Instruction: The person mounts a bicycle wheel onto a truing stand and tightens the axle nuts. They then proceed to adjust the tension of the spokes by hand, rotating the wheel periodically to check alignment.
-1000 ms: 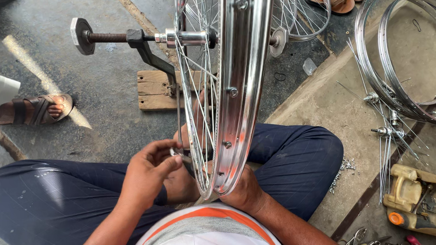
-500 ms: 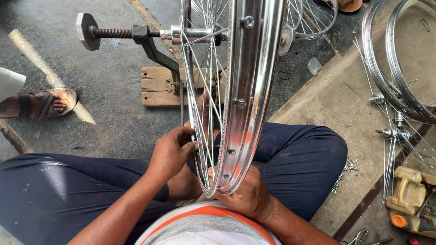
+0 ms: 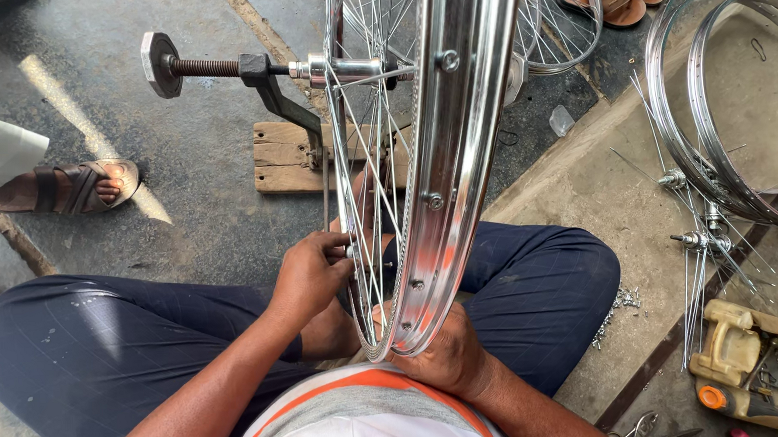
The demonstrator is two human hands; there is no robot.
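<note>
Shiny chrome spoked bicycle wheel rim: upright on stand axle, edge toward the person, between both knees. Left hand nearer the spokes, fingers pinching a spoke nipple; right hand cupped under the rim's bottom.

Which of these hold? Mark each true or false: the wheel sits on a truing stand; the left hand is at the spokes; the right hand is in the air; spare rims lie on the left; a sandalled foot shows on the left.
1. The wheel is mounted on a stand. True.
2. The left hand is at the spokes. True.
3. The right hand hangs free in the air. False: it cups the bottom of the rim.
4. Spare rims lie on the left. False: they lie on the right.
5. A sandalled foot shows at the left edge. True.
</note>
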